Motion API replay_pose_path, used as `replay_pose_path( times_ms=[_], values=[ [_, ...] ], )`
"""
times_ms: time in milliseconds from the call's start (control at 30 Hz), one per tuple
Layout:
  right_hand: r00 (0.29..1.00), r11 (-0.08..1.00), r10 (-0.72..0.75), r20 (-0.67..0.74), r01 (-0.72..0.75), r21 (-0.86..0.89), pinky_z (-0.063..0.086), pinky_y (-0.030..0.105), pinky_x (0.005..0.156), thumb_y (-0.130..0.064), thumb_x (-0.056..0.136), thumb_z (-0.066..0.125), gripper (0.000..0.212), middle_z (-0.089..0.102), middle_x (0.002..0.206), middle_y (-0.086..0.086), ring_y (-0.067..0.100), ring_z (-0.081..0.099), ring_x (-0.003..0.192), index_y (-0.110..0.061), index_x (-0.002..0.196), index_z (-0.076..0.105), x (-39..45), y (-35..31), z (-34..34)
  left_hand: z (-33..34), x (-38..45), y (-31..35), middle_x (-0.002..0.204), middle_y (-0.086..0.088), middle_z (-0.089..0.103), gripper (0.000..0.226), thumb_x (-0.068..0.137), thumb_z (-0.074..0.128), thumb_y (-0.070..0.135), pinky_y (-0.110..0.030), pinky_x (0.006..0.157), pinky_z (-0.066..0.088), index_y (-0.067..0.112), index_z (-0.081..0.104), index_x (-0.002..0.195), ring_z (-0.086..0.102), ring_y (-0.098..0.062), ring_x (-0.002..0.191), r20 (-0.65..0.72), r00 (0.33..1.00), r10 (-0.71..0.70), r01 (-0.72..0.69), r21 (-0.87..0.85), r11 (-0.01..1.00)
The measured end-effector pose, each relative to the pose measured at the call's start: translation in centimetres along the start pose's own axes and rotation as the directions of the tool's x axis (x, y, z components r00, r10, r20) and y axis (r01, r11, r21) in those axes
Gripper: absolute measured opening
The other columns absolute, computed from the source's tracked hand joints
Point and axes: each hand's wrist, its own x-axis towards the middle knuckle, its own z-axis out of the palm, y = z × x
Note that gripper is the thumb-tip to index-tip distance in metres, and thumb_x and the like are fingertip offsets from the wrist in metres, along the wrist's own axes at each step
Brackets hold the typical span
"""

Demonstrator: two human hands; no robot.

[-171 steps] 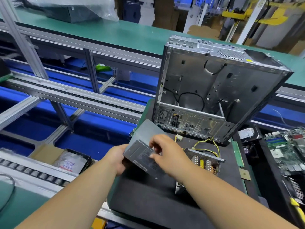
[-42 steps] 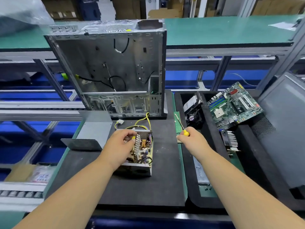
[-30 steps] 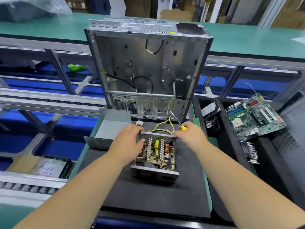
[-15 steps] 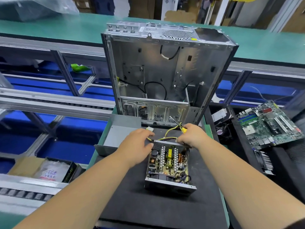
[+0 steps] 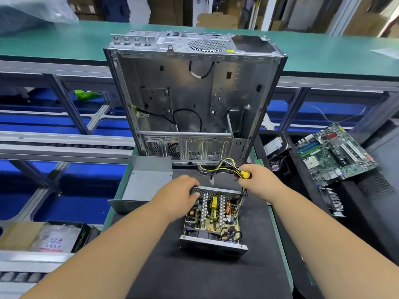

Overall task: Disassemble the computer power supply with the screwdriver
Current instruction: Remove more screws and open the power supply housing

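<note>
One opened power supply (image 5: 212, 221) mid-bench, left hand (image 5: 180, 196) gripping its far wall; one screwdriver (image 5: 239, 170) clutched in right hand (image 5: 260, 182); one removed cover (image 5: 146, 184) at left edge; one empty case (image 5: 192, 100) at far edge.

We're looking at a matt black foam-like mat (image 5: 207, 275) lying under the power supply (image 5: 212, 221), whose bare grey sheet-metal walls are showing a dull sheen. At centre frame, the computer case (image 5: 194, 98) is gleaming as brushed steel. At left, the removed cover (image 5: 146, 184) is reading as flat matt grey metal.
</note>
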Motion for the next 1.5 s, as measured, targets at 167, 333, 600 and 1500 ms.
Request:
replay_pose_path(
  times_ms=[167, 333, 600, 1500],
  values=[
    [1.0, 1.0, -0.013, -0.02, 0.013, -0.001, 0.048, 0.033, 0.065, -0.019, 0.084, 0.064, 0.012, 0.065, 0.074, -0.002, 0.02, 0.057, 0.068, -0.03, 0.081, 0.065, -1.1, 0.9, -0.5, 0.5, 0.8, 0.8, 0.101, 0.004, 0.054, 0.021, 0.097, 0.054, 0.042, -0.034, 0.08, 0.047, 0.023, 0.061, 0.104, 0.056, -0.019, 0.092, -0.082, 0.995, -0.056, 0.059, 0.033, 0.998],
    [0.999, 0.999, -0.029, -0.023, 0.03, 0.034, 0.043, 0.031, 0.059, -0.019, 0.084, 0.065, 0.008, 0.067, 0.082, 0.009, 0.021, 0.054, 0.067, -0.026, 0.087, 0.065, -2.4, 1.6, -0.9, 0.8, 1.6, 1.1, 0.091, 0.004, 0.052, 0.019, 0.095, 0.06, 0.037, -0.034, 0.07, 0.044, 0.021, 0.058, 0.085, 0.054, -0.017, 0.08, -0.123, 0.988, -0.096, 0.096, -0.002, 0.995],
    [0.981, 0.968, -0.196, 0.004, 0.194, -0.159, 0.052, 0.037, 0.075, -0.015, 0.081, 0.066, 0.008, 0.061, 0.083, -0.003, 0.02, 0.057, 0.082, -0.021, 0.087, 0.064, -4.3, -1.1, -0.2, 0.6, 1.8, 1.2, 0.091, 0.001, 0.054, 0.022, 0.094, 0.062, 0.037, -0.034, 0.069, 0.045, 0.021, 0.056, 0.08, 0.055, -0.019, 0.079, -0.128, 0.982, -0.135, 0.131, -0.042, 0.991],
    [0.945, 0.95, -0.234, 0.229, 0.272, -0.154, 0.041, 0.028, 0.105, 0.001, 0.085, 0.056, 0.066, 0.054, 0.142, -0.016, 0.008, 0.049, 0.129, -0.04, 0.136, 0.058, -6.8, -2.5, 2.5, -0.9, -3.6, -1.4, 0.1, 0.004, 0.06, 0.035, 0.096, 0.043, 0.057, -0.034, 0.076, 0.041, 0.025, 0.052, 0.107, 0.058, -0.021, 0.095, 0.046, 0.977, 0.208, -0.21, 0.376, 0.902]
  ],
)
